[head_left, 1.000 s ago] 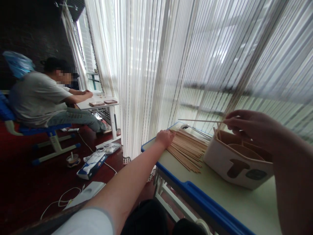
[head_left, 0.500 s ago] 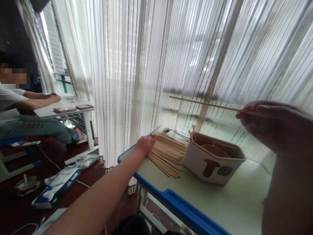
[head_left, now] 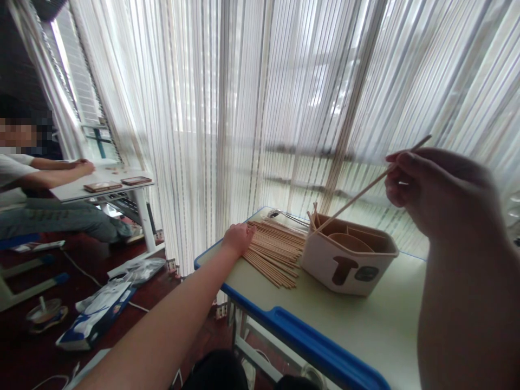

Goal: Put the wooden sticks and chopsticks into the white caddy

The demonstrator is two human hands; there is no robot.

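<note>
My right hand (head_left: 442,189) pinches a single wooden chopstick (head_left: 357,196) between thumb and fingers, above and right of a utensil box. The stick slants down to the left, its lower tip at the left compartment of the box (head_left: 345,271); whether it touches the inside is hidden. This box is pale outside and tan inside, with dividers, a brown mushroom shape on its front, and a few chopsticks (head_left: 313,212) upright at the left. My left hand (head_left: 239,238) rests with curled fingers on the left ends of many loose chopsticks (head_left: 276,246) spread on the table.
Behind the sticks lies a metal spoon (head_left: 274,214). The small table (head_left: 325,314) has a blue raised edge. Striped curtains (head_left: 195,135) hang behind it. At left, a person (head_left: 24,179) sits at a white desk (head_left: 69,187); a box (head_left: 97,314) and a cup (head_left: 44,311) are on the floor.
My right hand has shifted left and turned the chopstick from nearly level to slanting, its tip now down at the box. My left hand stays at the sticks. The view has shifted slightly.
</note>
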